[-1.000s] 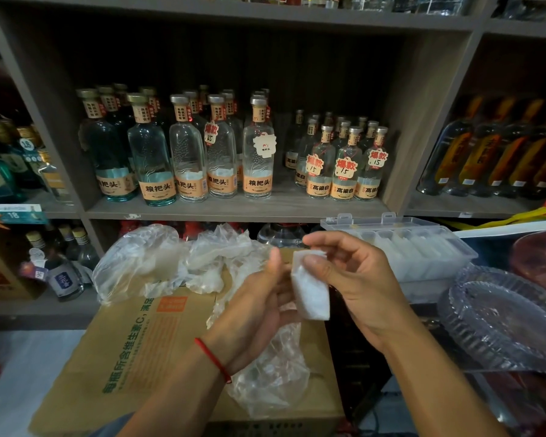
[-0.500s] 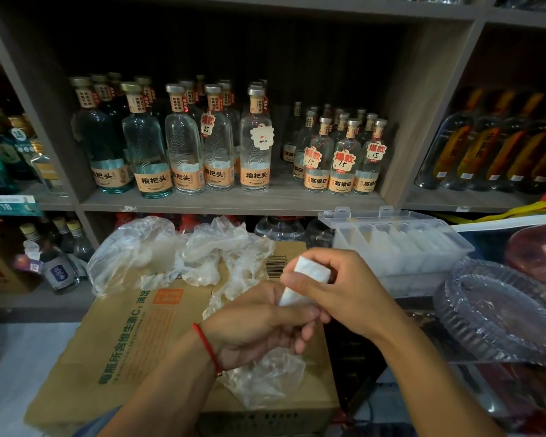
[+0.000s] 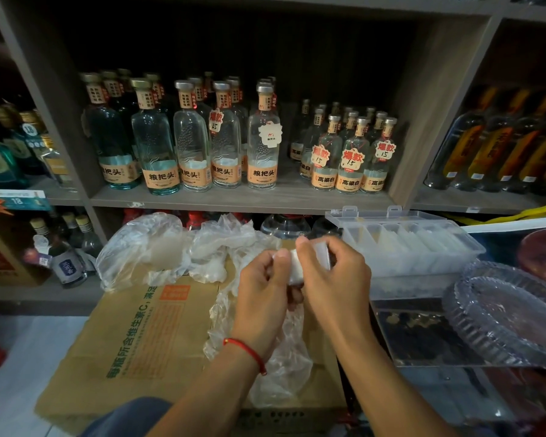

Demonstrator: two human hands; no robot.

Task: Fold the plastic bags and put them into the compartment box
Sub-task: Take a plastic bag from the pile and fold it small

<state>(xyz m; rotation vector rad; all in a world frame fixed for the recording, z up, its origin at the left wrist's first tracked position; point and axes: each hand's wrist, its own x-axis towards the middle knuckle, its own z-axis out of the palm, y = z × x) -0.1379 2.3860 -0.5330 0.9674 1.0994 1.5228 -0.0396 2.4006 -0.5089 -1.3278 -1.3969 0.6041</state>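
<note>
A small folded white plastic bag [image 3: 297, 266] sits between both hands above the cardboard box [image 3: 133, 335]. My left hand [image 3: 262, 294] pinches its left end with the thumb on top. My right hand [image 3: 334, 279] curls over its right end and hides much of it. Several loose crumpled clear bags [image 3: 158, 247] lie on the cardboard box, and one more [image 3: 284, 367] lies under my wrists. The clear compartment box [image 3: 404, 244] stands open to the right, with folded white bags in its slots.
A shelf of glass bottles [image 3: 196, 143] rises right behind the cardboard box. Clear ribbed plastic plates [image 3: 511, 313] lie at the right on a glass surface [image 3: 423, 339]. More bottles [image 3: 67, 250] stand on the lower left shelf.
The hands have closed together on the folded bag, which has turned from hanging upright to lying sideways between them. The left hand rose from under it to pinch its left end.
</note>
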